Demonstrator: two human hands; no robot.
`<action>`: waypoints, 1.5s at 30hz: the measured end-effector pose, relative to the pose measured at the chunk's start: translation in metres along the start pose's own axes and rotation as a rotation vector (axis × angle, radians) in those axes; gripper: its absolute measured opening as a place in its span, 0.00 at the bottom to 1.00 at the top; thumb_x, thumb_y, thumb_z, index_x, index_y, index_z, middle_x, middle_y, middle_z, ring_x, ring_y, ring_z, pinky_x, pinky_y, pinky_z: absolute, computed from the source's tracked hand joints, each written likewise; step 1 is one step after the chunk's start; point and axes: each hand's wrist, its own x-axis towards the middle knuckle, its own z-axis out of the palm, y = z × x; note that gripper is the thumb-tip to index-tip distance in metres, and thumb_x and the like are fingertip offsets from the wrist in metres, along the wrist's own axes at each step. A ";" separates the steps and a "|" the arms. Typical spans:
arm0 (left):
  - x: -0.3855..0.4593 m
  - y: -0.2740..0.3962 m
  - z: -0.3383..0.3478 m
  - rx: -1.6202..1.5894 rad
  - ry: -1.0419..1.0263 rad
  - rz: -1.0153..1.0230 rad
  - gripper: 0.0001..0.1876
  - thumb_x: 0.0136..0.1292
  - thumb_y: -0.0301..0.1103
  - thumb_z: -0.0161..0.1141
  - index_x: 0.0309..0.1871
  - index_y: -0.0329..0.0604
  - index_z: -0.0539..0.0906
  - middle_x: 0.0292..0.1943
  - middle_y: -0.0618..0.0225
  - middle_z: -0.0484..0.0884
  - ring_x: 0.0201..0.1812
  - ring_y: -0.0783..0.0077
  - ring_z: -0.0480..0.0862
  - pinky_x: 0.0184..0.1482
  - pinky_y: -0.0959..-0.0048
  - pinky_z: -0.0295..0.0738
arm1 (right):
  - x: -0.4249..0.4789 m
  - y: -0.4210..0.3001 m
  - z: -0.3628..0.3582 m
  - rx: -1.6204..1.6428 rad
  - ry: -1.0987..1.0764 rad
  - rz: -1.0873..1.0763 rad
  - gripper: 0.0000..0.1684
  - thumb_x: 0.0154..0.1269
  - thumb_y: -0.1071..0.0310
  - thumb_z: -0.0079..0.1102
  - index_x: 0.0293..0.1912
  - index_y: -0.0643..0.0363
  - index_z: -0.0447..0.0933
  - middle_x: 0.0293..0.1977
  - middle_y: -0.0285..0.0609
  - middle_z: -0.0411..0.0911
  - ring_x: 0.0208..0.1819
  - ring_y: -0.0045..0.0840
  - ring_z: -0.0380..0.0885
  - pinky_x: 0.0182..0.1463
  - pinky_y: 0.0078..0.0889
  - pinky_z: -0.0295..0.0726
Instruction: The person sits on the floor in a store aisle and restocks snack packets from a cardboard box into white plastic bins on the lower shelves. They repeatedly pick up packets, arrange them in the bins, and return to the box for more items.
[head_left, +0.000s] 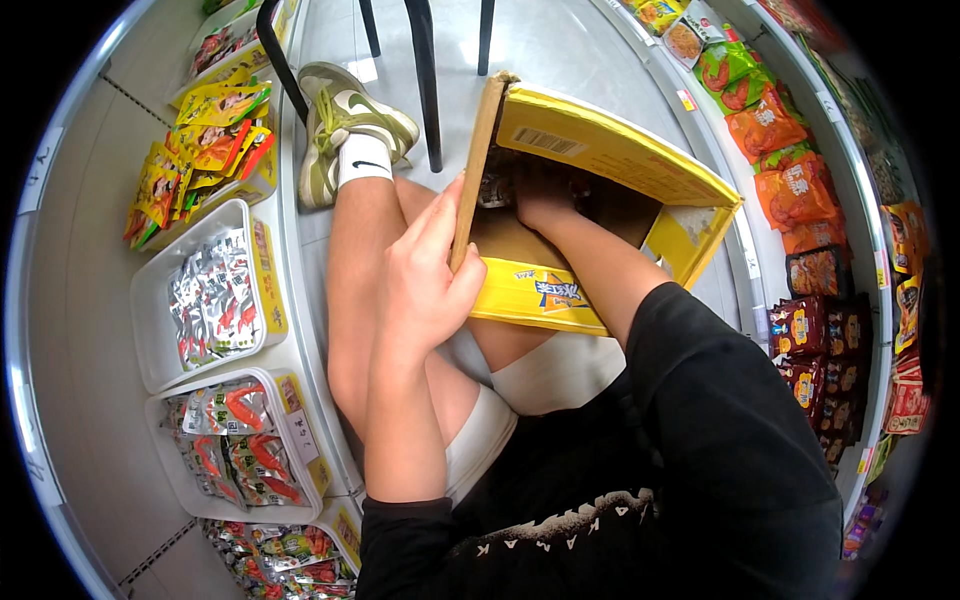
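Observation:
A yellow printed cardboard box rests tilted over my lap, its open side towards me. My left hand grips the box's left wall, with the thumb on the near side of the edge and the fingers along the outside. Deep in the box is my right hand; shadow hides its fingers, so I cannot tell whether they hold anything. Shiny packets show dimly beside it. To my left, a white plastic bin on the low shelf holds silver snack packets in its lower part.
Another white bin of red-and-silver packets stands nearer on the left shelf. Yellow snack bags fill a bin farther along. Black metal furniture legs stand ahead. Orange snack bags line the right shelf.

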 end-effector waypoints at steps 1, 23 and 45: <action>0.000 0.001 0.001 0.002 0.000 0.002 0.32 0.53 0.21 0.53 0.66 0.34 0.70 0.52 0.46 0.80 0.50 0.50 0.83 0.52 0.64 0.78 | -0.002 0.004 0.008 -0.039 0.062 -0.015 0.27 0.65 0.52 0.54 0.61 0.49 0.68 0.63 0.54 0.65 0.66 0.46 0.64 0.63 0.65 0.62; -0.001 -0.015 0.002 0.004 0.064 0.014 0.30 0.52 0.25 0.55 0.62 0.33 0.74 0.48 0.42 0.82 0.49 0.46 0.83 0.53 0.63 0.76 | -0.019 -0.019 -0.122 0.199 -0.166 -0.051 0.22 0.63 0.60 0.56 0.56 0.52 0.77 0.54 0.51 0.77 0.58 0.43 0.74 0.61 0.42 0.73; -0.004 0.018 -0.007 0.293 0.309 0.274 0.26 0.57 0.31 0.65 0.60 0.33 0.74 0.54 0.49 0.78 0.57 0.50 0.78 0.59 0.60 0.72 | -0.130 0.037 -0.303 1.227 -0.126 -0.140 0.21 0.55 0.70 0.64 0.50 0.66 0.77 0.40 0.37 0.81 0.40 0.21 0.78 0.46 0.28 0.79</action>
